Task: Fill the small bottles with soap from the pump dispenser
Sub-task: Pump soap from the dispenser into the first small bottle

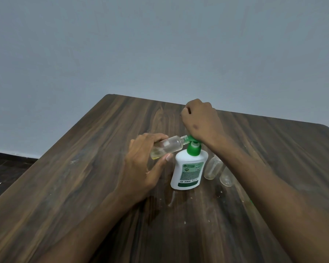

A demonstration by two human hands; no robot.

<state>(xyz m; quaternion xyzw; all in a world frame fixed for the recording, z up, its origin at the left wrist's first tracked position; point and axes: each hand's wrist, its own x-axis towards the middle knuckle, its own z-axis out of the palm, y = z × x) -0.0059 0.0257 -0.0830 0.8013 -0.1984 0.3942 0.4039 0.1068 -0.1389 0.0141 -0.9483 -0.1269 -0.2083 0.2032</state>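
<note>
While both forearms reach in from the near edge of the wooden table (84, 186), a few pale specks and a wet-looking smear lie on the wood just in front of the pump dispenser (187, 169), a white bottle with a green collar and pump head standing upright near the middle. Just to its right two more small bottles (213, 168) stand close together, partly hidden behind the right forearm; they are clear and look empty, though that is hard to confirm. The left hand (142, 164) holds a small clear bottle (167, 147) tilted almost flat, thumb underneath and fingers curled over its base end, with the threaded mouth brought right up to the green spout. A little yellowish liquid sits pooled at the low end of this bottle, so filling seems to have begun but is far from finished. Beyond, the right hand (201, 118) presses its heel down on the pump head, fingers curled into a loose fist that holds nothing visible. By my judgement the task is at an early stage: one bottle barely started, two apparently untouched. Behind the table's far edge is a plain grey wall (160, 44).
</note>
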